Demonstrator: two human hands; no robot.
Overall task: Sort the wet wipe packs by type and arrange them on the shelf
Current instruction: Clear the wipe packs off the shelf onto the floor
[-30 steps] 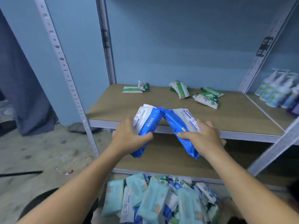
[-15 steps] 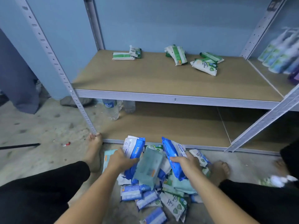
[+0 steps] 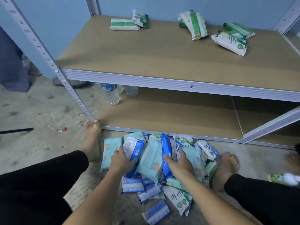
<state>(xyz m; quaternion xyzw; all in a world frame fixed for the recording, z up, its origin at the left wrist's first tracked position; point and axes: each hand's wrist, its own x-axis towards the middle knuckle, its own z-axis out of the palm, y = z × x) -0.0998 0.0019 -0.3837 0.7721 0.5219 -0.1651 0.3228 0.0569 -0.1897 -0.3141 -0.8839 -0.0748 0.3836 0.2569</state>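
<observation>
A heap of wet wipe packs lies on the floor between my feet: pale teal packs point(image 3: 151, 158), blue-and-white ones point(image 3: 132, 185) and green-and-white ones point(image 3: 178, 198). My left hand point(image 3: 121, 161) grips a blue-and-white pack point(image 3: 134, 148) down on the heap. My right hand point(image 3: 180, 163) grips a dark blue pack point(image 3: 166, 153) standing on edge there. The upper shelf board point(image 3: 154, 52) carries several green-and-white packs, two at the back left point(image 3: 124, 24) and three at the back right point(image 3: 194, 25).
The lower shelf board point(image 3: 178, 116) holds water bottles point(image 3: 111, 95) at its left end. A perforated upright post point(image 3: 43, 54) stands at the left, with my left foot point(image 3: 91, 137) at its base. My right foot point(image 3: 225, 166) rests beside the heap. Concrete floor lies left.
Both hands came down from the upper shelf's front edge to the floor heap, still holding the two blue packs. The view tilted downward.
</observation>
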